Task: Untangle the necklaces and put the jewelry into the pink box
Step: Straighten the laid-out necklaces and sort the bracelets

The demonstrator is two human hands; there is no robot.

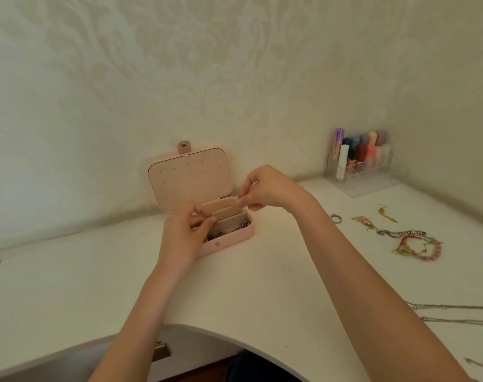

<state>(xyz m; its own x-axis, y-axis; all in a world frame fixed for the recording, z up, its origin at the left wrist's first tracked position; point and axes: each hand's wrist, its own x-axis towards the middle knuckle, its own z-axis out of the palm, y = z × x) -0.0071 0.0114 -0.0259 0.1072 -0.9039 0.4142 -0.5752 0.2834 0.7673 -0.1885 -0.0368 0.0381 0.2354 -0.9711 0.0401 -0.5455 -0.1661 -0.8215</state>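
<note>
Both forearms reach to the pink box [229,244]; left hand [184,232] and right hand [265,188] grips curled, contents unclear.

We reach both bare forearms forward and up from the near edge of the bench [69,285], converging toward the pink box [229,244]. Our left hand [184,232] hovers over the box's near-left corner, fingers curled, thumb and forefinger pinched together. Our right hand [265,188] sits above the box's far-right side, wrist bent, its fingertips [241,201] pinched too. Whether either pinch holds anything, we cannot tell.
</note>
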